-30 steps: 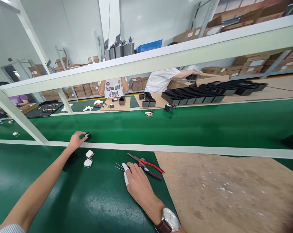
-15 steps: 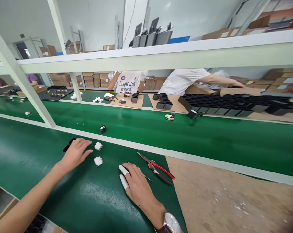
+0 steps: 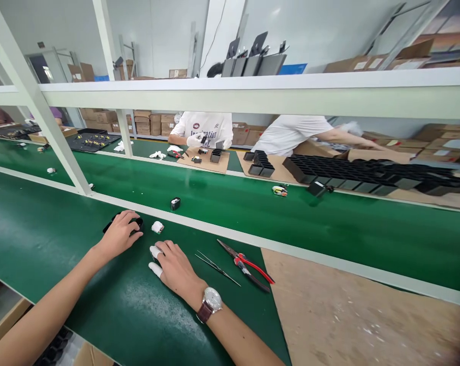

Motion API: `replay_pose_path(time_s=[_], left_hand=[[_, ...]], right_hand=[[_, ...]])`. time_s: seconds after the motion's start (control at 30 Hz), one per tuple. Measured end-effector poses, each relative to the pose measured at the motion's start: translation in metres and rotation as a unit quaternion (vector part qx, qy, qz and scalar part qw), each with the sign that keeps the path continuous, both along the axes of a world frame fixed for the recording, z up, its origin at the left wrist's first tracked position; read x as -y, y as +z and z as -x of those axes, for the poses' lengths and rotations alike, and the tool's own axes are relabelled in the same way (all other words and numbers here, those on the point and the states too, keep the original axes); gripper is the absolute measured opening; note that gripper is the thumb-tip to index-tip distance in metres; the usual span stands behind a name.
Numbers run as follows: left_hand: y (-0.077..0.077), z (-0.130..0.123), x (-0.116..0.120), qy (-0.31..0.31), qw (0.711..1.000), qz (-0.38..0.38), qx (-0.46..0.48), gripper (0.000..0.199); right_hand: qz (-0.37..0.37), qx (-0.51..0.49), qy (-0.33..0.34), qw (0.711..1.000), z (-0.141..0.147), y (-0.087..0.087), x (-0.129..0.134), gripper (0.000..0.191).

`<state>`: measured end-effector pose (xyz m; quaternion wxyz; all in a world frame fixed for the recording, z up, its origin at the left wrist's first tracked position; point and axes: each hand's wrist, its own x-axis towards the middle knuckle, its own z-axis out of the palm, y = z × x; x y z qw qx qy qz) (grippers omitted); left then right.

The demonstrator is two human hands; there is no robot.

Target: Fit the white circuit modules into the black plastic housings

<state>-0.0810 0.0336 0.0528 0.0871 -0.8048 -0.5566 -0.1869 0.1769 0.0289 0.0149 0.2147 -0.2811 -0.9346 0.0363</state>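
My left hand [image 3: 120,234] curls around a black housing [image 3: 139,222] on the green bench; more black parts lie partly hidden beneath it. A small white-topped part [image 3: 157,227] sits just to its right. My right hand [image 3: 174,267], with white covers on two fingertips and a watch at the wrist, closes over another small part, mostly hidden under the fingers. Tweezers [image 3: 217,268] and red-and-black pliers [image 3: 245,264] lie to its right.
A brown board [image 3: 367,305] covers the bench at right. Beyond the white rail [image 3: 230,233], a green belt [image 3: 222,203] carries a black housing [image 3: 175,204] and other parts. A shelf beam [image 3: 252,99] crosses above. Two people in white shirts are opposite.
My right hand has moved left from beside the tweezers onto the nearer small part. My left hand has taken hold of a black housing. The person opposite now shows gloved hands in front of the shirt.
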Motion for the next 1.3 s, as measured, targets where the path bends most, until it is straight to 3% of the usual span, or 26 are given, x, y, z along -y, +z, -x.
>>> replay_pose_path(time_s=[0.1,0.2,0.27,0.33,0.5,0.63,0.8,0.9,1.13,1.3], left_hand=[[0.010,-0.007,0.022,-0.055,0.992,0.068,0.088,0.020],[0.015,-0.018,0.046,-0.102,0.973,0.162,0.131,0.021],[0.011,-0.029,0.055,-0.122,0.962,0.202,0.136,0.016],[0.005,-0.043,0.056,-0.138,0.956,0.219,0.136,0.011],[-0.008,-0.073,0.032,-0.170,0.953,0.214,0.133,0.039],[-0.017,-0.083,0.017,-0.192,0.945,0.212,0.161,0.045],[-0.035,-0.083,0.021,-0.197,0.938,0.183,0.219,0.050],[-0.041,-0.083,0.026,-0.204,0.937,0.163,0.232,0.050],[-0.044,-0.082,0.027,-0.215,0.936,0.142,0.240,0.052],[-0.046,-0.081,0.028,-0.205,0.936,0.159,0.236,0.056]], right_hand=[[0.037,-0.021,0.034,0.999,-0.023,-0.007,0.002,0.023],[0.090,-0.068,0.085,0.990,-0.064,-0.014,0.007,0.057],[0.104,-0.084,0.073,0.988,-0.086,-0.015,0.012,0.069],[0.090,-0.094,0.028,0.991,-0.097,-0.013,0.018,0.068],[0.004,-0.057,-0.091,0.994,-0.085,-0.010,0.031,0.030],[-0.033,-0.012,-0.098,0.995,-0.078,-0.019,0.034,0.012],[-0.033,-0.027,-0.066,0.997,-0.088,-0.026,0.037,0.040],[-0.007,-0.047,-0.071,0.996,-0.090,-0.025,0.038,0.047],[0.055,-0.130,-0.078,0.987,-0.089,-0.030,0.036,0.048],[0.090,-0.137,-0.135,0.977,-0.088,-0.027,0.041,0.066]])
